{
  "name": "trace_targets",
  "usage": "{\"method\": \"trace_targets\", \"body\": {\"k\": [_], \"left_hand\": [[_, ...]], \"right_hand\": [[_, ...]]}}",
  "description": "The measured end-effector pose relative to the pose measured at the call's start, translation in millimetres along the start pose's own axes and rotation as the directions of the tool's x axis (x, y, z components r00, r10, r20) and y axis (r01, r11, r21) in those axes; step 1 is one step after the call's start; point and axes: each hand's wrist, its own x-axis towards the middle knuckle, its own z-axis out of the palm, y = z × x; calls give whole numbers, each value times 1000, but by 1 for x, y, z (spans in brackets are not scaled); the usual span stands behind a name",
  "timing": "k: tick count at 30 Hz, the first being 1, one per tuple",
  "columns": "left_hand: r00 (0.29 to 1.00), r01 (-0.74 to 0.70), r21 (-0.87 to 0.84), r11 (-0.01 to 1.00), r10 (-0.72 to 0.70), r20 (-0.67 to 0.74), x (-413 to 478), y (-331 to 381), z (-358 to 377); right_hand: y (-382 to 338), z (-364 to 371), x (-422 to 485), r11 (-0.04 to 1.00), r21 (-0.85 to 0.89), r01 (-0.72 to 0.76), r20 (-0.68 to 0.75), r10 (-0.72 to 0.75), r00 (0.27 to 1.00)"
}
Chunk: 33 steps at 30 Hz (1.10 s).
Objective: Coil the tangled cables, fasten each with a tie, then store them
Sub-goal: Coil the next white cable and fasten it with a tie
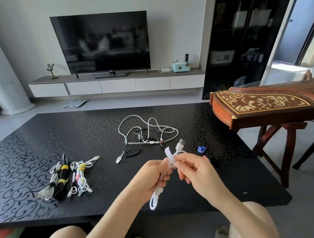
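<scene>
Gripping a coiled white cable (154, 199) in the left hand (152, 175), with fingers curled round the upper part of the coil and loops hanging down below the fist. Pinching a white tie (168, 152) with the right hand (193, 169), thumb and fingertips closed at the top of the coil, just beside the left hand. Above both hands, the free end of the tie sticking up, and next to it the cable's plug (181, 141) pointing up and away. All of this held in the air over the near part of the black patterned tabletop (98, 125), not resting on it.

Further back, at the middle of the tabletop, a heap of tangled cables (148, 135), white and black, loose and looped over one another, with one white plug end trailing towards the near left. Well apart on the left, a row of tied bundles (63, 178) lying side by side, fastened with yellow, black and pink ties. Just right of the hands, on the tabletop, a rolled blue tie (201, 149).

At the far right, a wooden stringed instrument (261, 102) on a stand, its end reaching over the tabletop's corner. Against the back wall, a dark television (103, 41) on a low white cabinet (118, 85).
</scene>
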Motion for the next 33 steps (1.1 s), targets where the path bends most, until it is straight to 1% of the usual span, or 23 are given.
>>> {"method": "trace_targets", "body": {"k": [2, 3, 6, 10, 13, 17, 20, 21, 22, 24, 25, 26, 27, 28, 29, 30, 31, 33], "left_hand": [[995, -57, 129, 990, 68, -79, -3, -3, 5], [987, -84, 155, 984, 104, -121, -4, -5, 7], [959, -183, 148, 972, 210, -188, -7, -7, 12], [957, -235, 69, 970, 243, -158, -10, -4, 12], [946, -266, 44, 963, 270, -180, -10, -3, 14], [926, -283, 66, 957, 290, -241, -8, -2, 20], [911, -305, 61, 950, 310, -273, -8, 0, 17], [906, -313, 73, 947, 321, -275, -8, 2, 15], [904, -317, 84, 945, 328, -274, -8, 3, 14], [908, -314, 82, 946, 324, -267, -8, 4, 12], [913, -310, 72, 948, 318, -257, -8, 3, 11], [919, -310, 63, 949, 316, -236, -8, 4, 10], [927, -311, 55, 949, 315, -205, -9, 4, 9], [933, -314, 47, 948, 318, -170, -10, 4, 8], [937, -319, 42, 947, 322, -134, -10, 5, 7], [941, -321, 38, 946, 323, -99, -11, 6, 5], [944, -322, 30, 946, 323, -66, -12, 6, 4], [946, -325, -2, 946, 325, 2, -13, 8, 0]], "right_hand": [[5, 6, 0, 1000, -1, -16, -39, 16, 999], [7, 8, -1, 999, 20, -29, -67, 30, 997], [8, 13, -2, 990, 128, -55, -140, 72, 988], [11, 17, -6, 987, 153, -40, -170, 66, 983], [12, 19, -8, 996, 84, -18, -206, 35, 978], [11, 26, -15, 996, -69, 54, -277, -71, 958], [16, 24, -26, 987, -116, 110, -334, -143, 932], [18, 23, -31, 989, -94, 113, -342, -139, 930], [20, 21, -37, 994, -37, 101, -343, -108, 933], [21, 18, -44, 989, 145, 31, -354, 23, 935], [21, 16, -46, 966, 260, -18, -356, 113, 928], [22, 13, -45, 916, 397, -64, -334, 209, 919], [22, 10, -44, 824, 556, -109, -275, 306, 911], [22, 8, -41, 694, 706, -145, -186, 379, 906], [21, 5, -38, 561, 807, -182, -90, 423, 902], [21, 1, -36, 459, 861, -219, -10, 446, 895], [20, -2, -34, 389, 885, -256, 56, 458, 887], [19, -7, -30, 297, 899, -321, 156, 467, 870]]}}
